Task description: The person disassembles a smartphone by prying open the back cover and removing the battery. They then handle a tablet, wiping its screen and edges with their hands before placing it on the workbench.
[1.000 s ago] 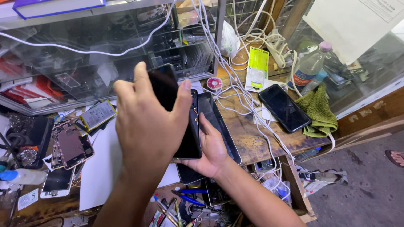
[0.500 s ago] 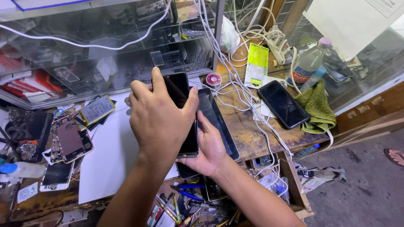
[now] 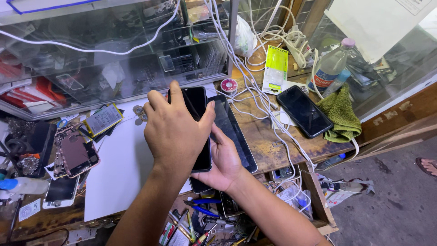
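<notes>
A black phone (image 3: 198, 103) is held over the workbench between both hands. My left hand (image 3: 175, 132) lies across it, fingers hooked over its top edge and thumb on its right side. My right hand (image 3: 224, 160) grips the lower end from underneath, thumb along the right edge. Most of the phone is hidden by my left hand. Just right of it, a larger dark tablet (image 3: 234, 134) lies flat on the bench.
A white mat (image 3: 118, 177) lies to the left, with an opened phone (image 3: 73, 155), a battery (image 3: 102, 119) and a white phone (image 3: 59, 191). To the right are white cables (image 3: 255, 91), another black phone (image 3: 304, 110), a green cloth (image 3: 339, 111) and a bottle (image 3: 330, 68). Tools (image 3: 200, 223) fill the drawer below.
Both hands and the black phone now sit lower and farther from the camera, nearer the bench top. The grip on the phone looks the same.
</notes>
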